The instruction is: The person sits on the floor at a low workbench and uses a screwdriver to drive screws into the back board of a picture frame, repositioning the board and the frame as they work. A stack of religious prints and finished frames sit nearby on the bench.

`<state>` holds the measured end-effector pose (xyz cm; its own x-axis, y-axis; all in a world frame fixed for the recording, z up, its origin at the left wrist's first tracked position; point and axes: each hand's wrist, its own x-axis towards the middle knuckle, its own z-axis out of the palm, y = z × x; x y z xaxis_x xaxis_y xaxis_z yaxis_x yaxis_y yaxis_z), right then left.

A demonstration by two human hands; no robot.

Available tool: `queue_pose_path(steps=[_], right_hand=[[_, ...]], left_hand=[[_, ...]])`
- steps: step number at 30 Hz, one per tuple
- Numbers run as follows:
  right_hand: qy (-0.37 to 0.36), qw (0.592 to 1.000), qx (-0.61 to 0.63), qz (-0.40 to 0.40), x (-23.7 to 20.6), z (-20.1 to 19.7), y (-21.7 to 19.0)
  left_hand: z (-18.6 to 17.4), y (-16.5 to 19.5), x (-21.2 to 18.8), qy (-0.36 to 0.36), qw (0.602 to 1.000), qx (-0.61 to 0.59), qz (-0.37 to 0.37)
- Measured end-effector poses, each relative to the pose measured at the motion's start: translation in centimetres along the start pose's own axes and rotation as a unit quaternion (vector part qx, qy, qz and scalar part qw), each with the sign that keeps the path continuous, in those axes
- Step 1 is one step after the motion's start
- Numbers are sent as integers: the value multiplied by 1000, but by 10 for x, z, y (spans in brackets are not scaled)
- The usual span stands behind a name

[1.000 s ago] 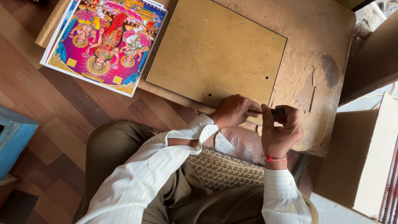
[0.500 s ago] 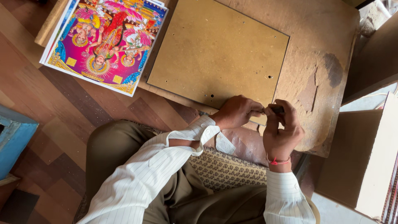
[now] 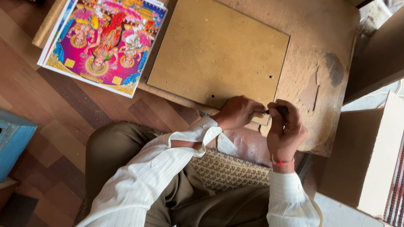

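Board and print on the desk
The board lies flat on the desk; the print lies left of it, overhanging the floor.

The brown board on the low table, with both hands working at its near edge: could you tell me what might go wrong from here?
1. The right hand holds a small dark tool aimed at the left hand; a slip could jab the fingers.
2. The board lies loose on the worn table, so pressure at its edge might shift it.
3. The colourful prints overhang the table's edge and could slide off.
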<state>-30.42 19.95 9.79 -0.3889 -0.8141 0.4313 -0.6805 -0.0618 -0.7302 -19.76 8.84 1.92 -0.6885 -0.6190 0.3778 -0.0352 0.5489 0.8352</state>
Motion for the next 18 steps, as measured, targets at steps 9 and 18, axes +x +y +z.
queue_pose_path(steps=[9,18], right_hand=[[62,998,16,16,1,7,5],[17,998,-54,-38,4,-3,-9]], left_hand=[[2,-1,-3,-4,1000,-15,-6],[-1,1,-3,-10,999,-25,-24]])
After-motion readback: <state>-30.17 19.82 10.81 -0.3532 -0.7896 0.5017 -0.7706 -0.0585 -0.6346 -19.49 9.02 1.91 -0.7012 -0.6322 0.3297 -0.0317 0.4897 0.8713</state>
